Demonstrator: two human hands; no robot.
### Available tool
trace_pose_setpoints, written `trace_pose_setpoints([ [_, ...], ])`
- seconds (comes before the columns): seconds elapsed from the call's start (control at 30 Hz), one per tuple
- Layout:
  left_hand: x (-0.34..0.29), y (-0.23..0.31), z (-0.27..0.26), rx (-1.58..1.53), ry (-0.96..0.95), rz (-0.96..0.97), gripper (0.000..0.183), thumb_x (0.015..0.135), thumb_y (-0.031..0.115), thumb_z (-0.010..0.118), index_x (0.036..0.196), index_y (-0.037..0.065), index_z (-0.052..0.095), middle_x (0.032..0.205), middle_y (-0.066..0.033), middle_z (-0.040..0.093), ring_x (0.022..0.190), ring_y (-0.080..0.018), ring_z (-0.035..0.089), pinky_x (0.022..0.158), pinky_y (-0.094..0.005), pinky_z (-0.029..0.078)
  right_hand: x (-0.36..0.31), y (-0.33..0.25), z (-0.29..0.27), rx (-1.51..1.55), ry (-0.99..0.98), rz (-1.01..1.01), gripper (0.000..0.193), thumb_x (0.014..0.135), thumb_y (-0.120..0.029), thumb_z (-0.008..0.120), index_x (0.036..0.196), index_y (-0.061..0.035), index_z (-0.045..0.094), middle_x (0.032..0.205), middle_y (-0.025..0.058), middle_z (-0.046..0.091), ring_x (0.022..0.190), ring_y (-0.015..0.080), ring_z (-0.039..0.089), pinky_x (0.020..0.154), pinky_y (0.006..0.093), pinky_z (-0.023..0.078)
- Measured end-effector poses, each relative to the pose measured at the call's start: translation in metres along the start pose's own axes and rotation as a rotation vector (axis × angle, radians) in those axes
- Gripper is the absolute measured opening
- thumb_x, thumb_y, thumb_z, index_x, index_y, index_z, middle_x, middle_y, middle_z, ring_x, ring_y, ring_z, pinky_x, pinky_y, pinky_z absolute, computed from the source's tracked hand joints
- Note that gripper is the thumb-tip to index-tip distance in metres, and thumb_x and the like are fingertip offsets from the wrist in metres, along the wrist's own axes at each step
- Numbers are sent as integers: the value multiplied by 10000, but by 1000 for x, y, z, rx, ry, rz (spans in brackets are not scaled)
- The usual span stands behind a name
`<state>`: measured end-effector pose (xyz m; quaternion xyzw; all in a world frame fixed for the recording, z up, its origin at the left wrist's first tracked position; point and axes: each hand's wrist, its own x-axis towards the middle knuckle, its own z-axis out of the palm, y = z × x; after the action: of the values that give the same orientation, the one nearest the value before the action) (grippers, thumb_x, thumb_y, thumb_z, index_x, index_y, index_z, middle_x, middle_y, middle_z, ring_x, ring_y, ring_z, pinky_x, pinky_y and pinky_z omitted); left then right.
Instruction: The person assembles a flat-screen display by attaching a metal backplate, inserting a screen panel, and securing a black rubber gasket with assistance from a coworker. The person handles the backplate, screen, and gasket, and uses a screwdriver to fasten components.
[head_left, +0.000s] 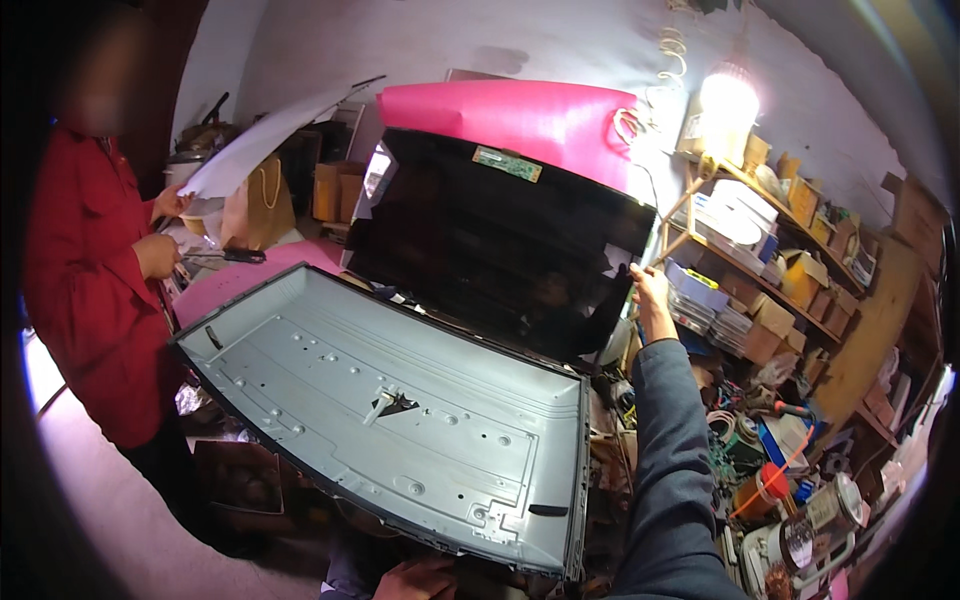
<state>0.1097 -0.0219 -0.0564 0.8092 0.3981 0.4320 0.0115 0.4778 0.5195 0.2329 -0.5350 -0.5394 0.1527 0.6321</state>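
Note:
A grey metal television back shell (pixel 330 400) lies before me, its shallow inside facing up. Behind it a dark screen panel (pixel 480 250) leans tilted, with a green circuit board (pixel 508 165) along its upper edge. My right arm reaches forward, and my right hand (pixel 652 292) is closed at the panel's right edge, next to a thin wooden-looking lamp arm (pixel 680 222). My left hand (pixel 416 580) is low at the picture's bottom, just below the shell's near edge. Its fingers are mostly hidden.
At left a person in red holds a white sheet (pixel 270 135) and a black-handled tool (pixel 245 256). Pink sheeting (pixel 500 105) rises behind the panel. A bright lamp (pixel 728 98) hangs at right, before shelves (pixel 770 285) of boxes. Cables and jars, including an orange-lidded one (pixel 765 485), crowd the right.

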Motion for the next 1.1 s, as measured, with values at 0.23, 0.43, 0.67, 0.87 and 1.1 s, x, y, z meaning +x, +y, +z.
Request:
trace_pose_setpoints([
  [0.23, -2, -6, 8, 21, 43, 32, 155, 762, 144, 739, 874, 41, 711, 904, -66, 693, 1085, -309, 670, 788, -482, 563, 15, -11, 2, 260, -55, -115, 244, 782, -137, 855, 907, -45, 666, 749, -26, 568, 620, 86, 469, 555, 276, 375],
  [0.43, 10, 1, -6, -13, 53, 107, 132, 755, 123, 745, 836, 25, 709, 830, -73, 680, 1037, -333, 688, 705, -464, 583, 7, -30, -12, 283, -123, -218, 366, 774, -45, 844, 735, -125, 489, 711, -60, 477, 636, 74, 446, 609, 271, 395],
  [0.67, 7, 2, -3, -110, 89, -14, 127, 805, 117, 732, 756, 28, 656, 800, -91, 653, 1053, -322, 687, 685, -459, 584, -31, -57, -30, 202, -131, -205, 200, 782, -33, 832, 870, -79, 659, 789, -53, 593, 712, 83, 543, 701, 258, 459],
  [0.87, 14, 14, -43, -221, -199, -70, 171, 893, 221, 698, 954, 61, 690, 1088, -190, 710, 1142, -335, 647, 1098, -433, 424, -65, -67, -34, 319, -212, -174, 107, 818, -98, 829, 852, -97, 728, 753, -84, 621, 635, 32, 487, 587, 216, 350],
  [1.1, 136, -49, -192, -537, 165, -325, 305, 960, 228, 628, 1141, -13, 674, 1049, -161, 737, 968, -248, 721, 888, -392, 570, -114, -65, -60, 362, -291, -273, 197, 866, -117, 795, 1032, -24, 739, 965, -20, 718, 828, 71, 614, 763, 237, 467],
])
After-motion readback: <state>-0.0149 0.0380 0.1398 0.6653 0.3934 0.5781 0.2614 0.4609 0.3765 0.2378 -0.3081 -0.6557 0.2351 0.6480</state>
